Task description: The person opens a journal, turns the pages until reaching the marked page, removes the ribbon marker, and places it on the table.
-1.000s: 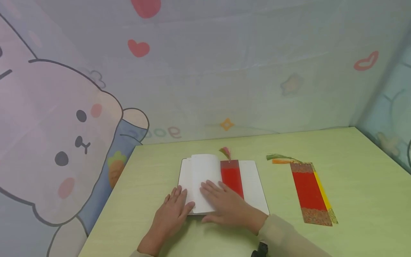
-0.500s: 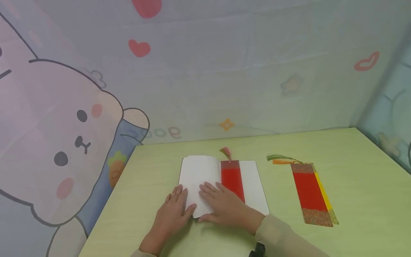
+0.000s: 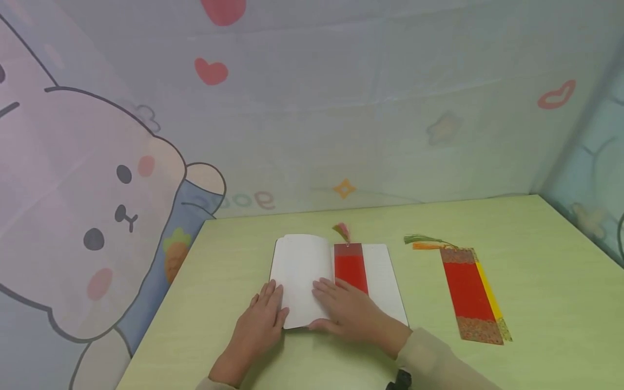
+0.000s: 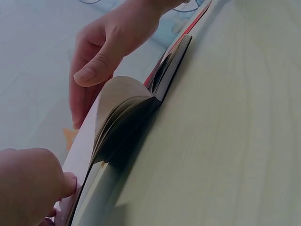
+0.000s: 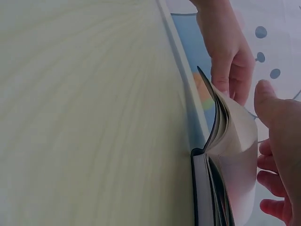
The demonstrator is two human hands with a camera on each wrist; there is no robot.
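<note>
A notebook (image 3: 384, 271) with white pages lies spread on the table, its left leaves curving up near the spine in the left wrist view. My left hand (image 3: 258, 319) rests along the outer edge of the left page (image 3: 303, 265), fingers extended. Across the lower inner part of that page lies my right hand (image 3: 353, 314), its fingers stretched toward the left. A red bookmark (image 3: 350, 271) with a pink and green tassel (image 3: 342, 232) lies on the right page, its lower end hidden by the right hand.
To the right, a red bookmark with patterned ends (image 3: 469, 292) overlaps a yellow bookmark (image 3: 489, 290); green and orange tassels (image 3: 429, 242) extend left from their tops. A cartoon-printed cloth (image 3: 390, 108) hangs behind the pale green table (image 3: 560, 281).
A raised leaf has come down leftward and now covers the left side. My right hand has shifted slightly right across the page; the left hand stays at the page's edge.
</note>
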